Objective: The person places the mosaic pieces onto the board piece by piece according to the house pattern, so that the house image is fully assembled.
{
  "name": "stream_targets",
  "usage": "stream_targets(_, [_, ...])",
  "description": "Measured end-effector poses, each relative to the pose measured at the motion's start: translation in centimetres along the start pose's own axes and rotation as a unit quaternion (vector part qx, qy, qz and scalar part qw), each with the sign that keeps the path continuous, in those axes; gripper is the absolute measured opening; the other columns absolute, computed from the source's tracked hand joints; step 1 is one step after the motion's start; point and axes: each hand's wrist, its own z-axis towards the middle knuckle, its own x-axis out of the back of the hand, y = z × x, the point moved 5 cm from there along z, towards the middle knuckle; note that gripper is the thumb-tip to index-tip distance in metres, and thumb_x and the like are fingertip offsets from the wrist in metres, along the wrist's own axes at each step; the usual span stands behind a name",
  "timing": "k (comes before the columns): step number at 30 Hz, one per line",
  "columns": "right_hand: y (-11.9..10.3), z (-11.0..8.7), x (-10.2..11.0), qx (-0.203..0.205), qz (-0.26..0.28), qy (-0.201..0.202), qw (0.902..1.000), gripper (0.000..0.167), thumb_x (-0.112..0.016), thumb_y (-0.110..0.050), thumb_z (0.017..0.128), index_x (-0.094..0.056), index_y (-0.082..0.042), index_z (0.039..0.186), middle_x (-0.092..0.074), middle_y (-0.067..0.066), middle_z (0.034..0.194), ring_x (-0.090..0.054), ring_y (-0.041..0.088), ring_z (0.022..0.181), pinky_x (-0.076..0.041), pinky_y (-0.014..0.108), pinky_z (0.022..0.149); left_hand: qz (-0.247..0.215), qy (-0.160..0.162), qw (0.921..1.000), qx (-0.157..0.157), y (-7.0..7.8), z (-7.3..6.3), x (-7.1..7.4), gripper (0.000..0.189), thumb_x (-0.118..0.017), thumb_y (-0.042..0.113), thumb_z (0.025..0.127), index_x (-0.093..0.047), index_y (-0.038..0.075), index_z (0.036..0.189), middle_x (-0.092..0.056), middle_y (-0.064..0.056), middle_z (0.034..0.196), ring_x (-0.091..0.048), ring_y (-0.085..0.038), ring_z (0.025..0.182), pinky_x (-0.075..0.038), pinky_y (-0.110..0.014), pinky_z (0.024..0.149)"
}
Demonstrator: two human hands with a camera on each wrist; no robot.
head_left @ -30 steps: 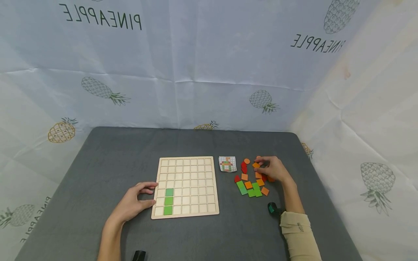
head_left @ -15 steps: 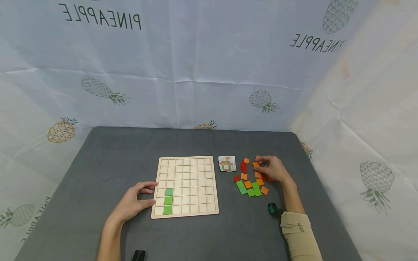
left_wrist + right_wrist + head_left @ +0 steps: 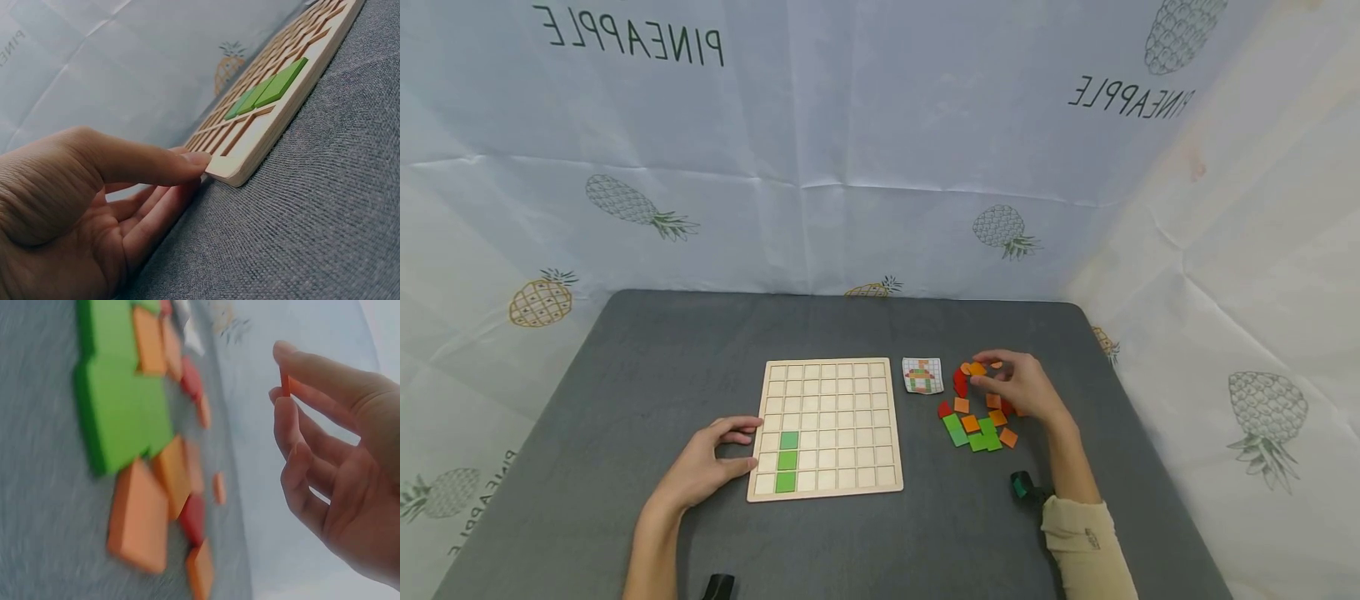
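Observation:
In the head view my left hand (image 3: 703,462) rests against the left edge of a pale wooden grid board (image 3: 827,497). Its thumb and fingertips touch the board's rim, as the left wrist view also shows near a corner. Three green square tiles (image 3: 787,461) sit in a column of the grid. My right hand (image 3: 1026,385) pinches an orange square tile (image 3: 977,369) between thumb and fingers. In the right wrist view that orange tile (image 3: 285,384) appears edge-on, raised off the table; the other fingers are curled beneath it.
Loose green tiles (image 3: 986,440), orange tiles (image 3: 1009,437) and red tiles (image 3: 960,383) lie scattered under and before the right hand. A small pattern card (image 3: 922,376) lies between them and the board. The grey table (image 3: 850,550) meets a pineapple-print cloth (image 3: 850,233) behind.
My right hand has lifted the orange tile from the pile and shifted slightly left with it. The left hand and the board have stayed in place.

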Motion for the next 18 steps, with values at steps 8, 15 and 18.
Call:
stream_targets(8, [-3.8, -0.4, -0.9, 0.037, 0.049, -0.008, 0.9981, 0.041, -0.085, -0.020, 0.096, -0.075, -0.007, 0.133, -0.075, 0.018, 0.113, -0.069, 0.037, 0.070, -0.055, 0.035, 0.053, 0.000, 0.003, 1.0000, 0.000, 0.1, 0.0, 0.0, 0.061, -0.089, 0.009, 0.087, -0.067, 0.008, 0.144, -0.066, -0.012, 0.143, -0.065, -0.022, 0.119, -0.053, -0.024, 0.093])
stream_targets(15, [-6.7, -0.3, -2.9, 0.074, 0.066, -0.023, 0.9948, 0.039, -0.085, -0.021, 0.095, -0.076, -0.011, 0.132, -0.073, 0.009, 0.111, -0.067, 0.025, 0.070, -0.051, 0.028, 0.057, 0.002, 0.003, 1.0000, 0.001, 0.1, 0.0, 0.0, 0.062, -0.089, 0.009, 0.087, -0.067, 0.008, 0.144, -0.066, -0.013, 0.143, -0.065, -0.023, 0.120, -0.054, -0.025, 0.093])
stream_targets(18, [-7.7, -0.1, -4.0, 0.091, 0.066, -0.030, 0.9933, 0.039, -0.087, -0.022, 0.094, -0.077, -0.013, 0.130, -0.073, 0.005, 0.109, -0.066, 0.021, 0.068, -0.050, 0.026, 0.059, 0.002, 0.002, 1.0000, 0.004, 0.1, 0.0, 0.0, 0.062, -0.089, 0.009, 0.087, -0.067, 0.008, 0.145, -0.066, -0.012, 0.144, -0.065, -0.023, 0.120, -0.054, -0.025, 0.092])
